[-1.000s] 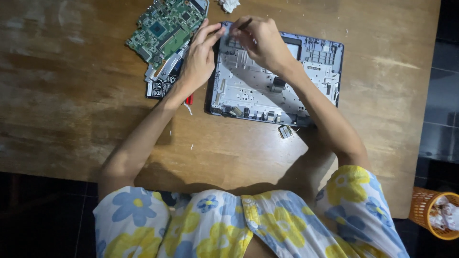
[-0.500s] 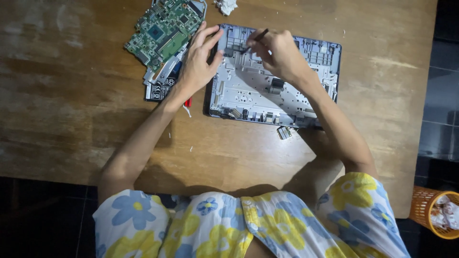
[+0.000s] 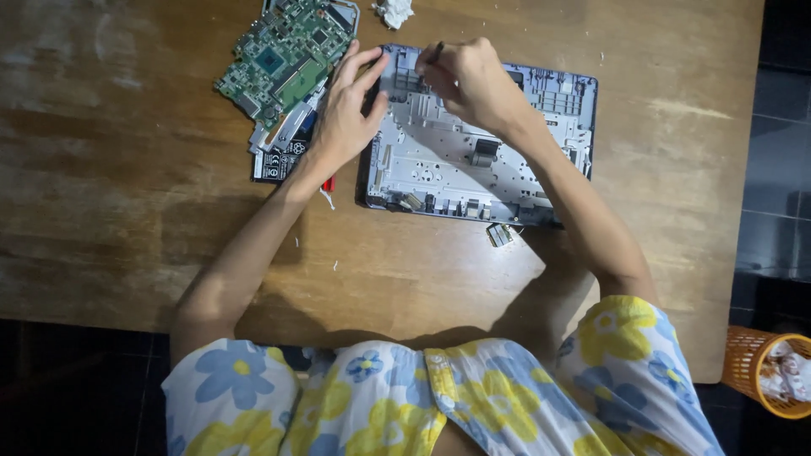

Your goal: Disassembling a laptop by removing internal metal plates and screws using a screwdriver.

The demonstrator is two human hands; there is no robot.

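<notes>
From above, an orange ribbed basket [image 3: 752,371] at four o'clock holds crumpled white scraps, and a grey plastic laptop shell [image 3: 481,160], ridged and slotted inside, lies open at twelve o'clock on the scuffed wooden table [image 3: 127,169]. The left hand [image 3: 342,118] presses flat with fingers spread on the shell's left edge, gripping nothing, while the right hand [image 3: 473,80] is closed round a thin dark tool [image 3: 436,52] at the shell's top left corner. A green circuit board [image 3: 283,55] lies at eleven o'clock, a white paper wad [image 3: 394,12] just beyond.

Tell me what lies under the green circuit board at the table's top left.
The green circuit board rests on a pale metal piece and a black labelled part beside the left hand. Whatever lies beneath the board's middle is covered.
</notes>
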